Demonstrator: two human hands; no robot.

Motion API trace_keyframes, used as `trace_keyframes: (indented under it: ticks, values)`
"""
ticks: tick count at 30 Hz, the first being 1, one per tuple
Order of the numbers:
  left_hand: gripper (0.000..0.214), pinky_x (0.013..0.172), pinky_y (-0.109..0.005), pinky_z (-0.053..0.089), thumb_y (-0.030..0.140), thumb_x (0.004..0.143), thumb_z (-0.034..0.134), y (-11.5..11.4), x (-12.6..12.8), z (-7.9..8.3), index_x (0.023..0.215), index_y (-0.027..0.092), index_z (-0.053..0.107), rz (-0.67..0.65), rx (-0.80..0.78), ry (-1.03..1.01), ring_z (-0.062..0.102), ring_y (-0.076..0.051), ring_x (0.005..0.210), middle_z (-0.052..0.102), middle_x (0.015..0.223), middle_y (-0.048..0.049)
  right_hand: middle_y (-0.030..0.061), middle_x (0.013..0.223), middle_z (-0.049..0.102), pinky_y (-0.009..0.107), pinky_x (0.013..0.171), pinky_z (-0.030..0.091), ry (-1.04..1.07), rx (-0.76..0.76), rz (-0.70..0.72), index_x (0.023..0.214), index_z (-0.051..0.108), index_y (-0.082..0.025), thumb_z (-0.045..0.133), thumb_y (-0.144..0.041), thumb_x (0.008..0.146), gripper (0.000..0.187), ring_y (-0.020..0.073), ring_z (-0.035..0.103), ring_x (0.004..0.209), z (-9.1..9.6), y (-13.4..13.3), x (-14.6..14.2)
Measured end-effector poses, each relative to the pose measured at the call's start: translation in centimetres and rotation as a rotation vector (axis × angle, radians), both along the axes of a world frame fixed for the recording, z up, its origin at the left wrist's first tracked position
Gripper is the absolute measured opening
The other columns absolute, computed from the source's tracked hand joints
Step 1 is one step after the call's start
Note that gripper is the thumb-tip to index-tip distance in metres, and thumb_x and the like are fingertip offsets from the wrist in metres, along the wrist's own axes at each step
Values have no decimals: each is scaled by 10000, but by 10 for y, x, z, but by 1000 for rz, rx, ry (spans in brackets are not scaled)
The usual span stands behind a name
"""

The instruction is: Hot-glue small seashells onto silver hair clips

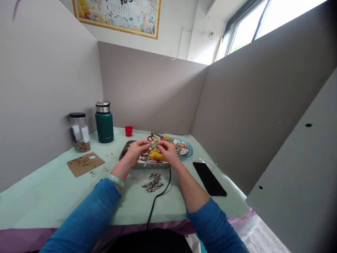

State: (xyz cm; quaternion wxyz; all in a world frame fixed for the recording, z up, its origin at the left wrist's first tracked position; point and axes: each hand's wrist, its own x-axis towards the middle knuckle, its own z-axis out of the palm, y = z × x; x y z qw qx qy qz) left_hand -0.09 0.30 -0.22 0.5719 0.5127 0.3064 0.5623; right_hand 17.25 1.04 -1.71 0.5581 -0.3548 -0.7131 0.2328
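A small round green-and-white patterned piece (153, 145) is held up between my two hands. The fingertips of my left hand (138, 149) pinch its left side, and those of my right hand (168, 151) close on its right side. Below them, a yellow glue gun (156, 155) lies over a metal tray (151, 165) of mixed small pieces, partly hidden by my hands. Its black cord (158, 196) runs down over the table's front edge. A heap of small metal clips (153, 183) lies in front of the tray.
A blue plate (191, 151) of small ornaments and several pliers or scissors (158, 137) sit behind my right hand. A black phone-like slab (209, 178) lies right. Leftward are a brown card (85, 164), safety pins (99, 170), a jar (79, 131), a green flask (104, 124) and a red cup (129, 131).
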Motion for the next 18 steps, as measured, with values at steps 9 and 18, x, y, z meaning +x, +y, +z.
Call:
trace_keyframes:
  ticks: [9,18]
  values:
    - [321,700,-262,505,248,525,850,1,-2,-2,786,120,714,-14,-8,-22,622,-121,655,702,766,-52,19,737,634,250,567,461,35,-19,40,874,677,-193,582,-366,801,210,135,546,607,0,-1,1]
    - [298,709,-278,498,264,518,844,1,-2,0,753,135,712,43,47,37,620,-139,678,690,741,-39,22,788,638,252,584,485,51,3,55,874,672,-196,588,-348,806,187,129,559,607,3,-3,2]
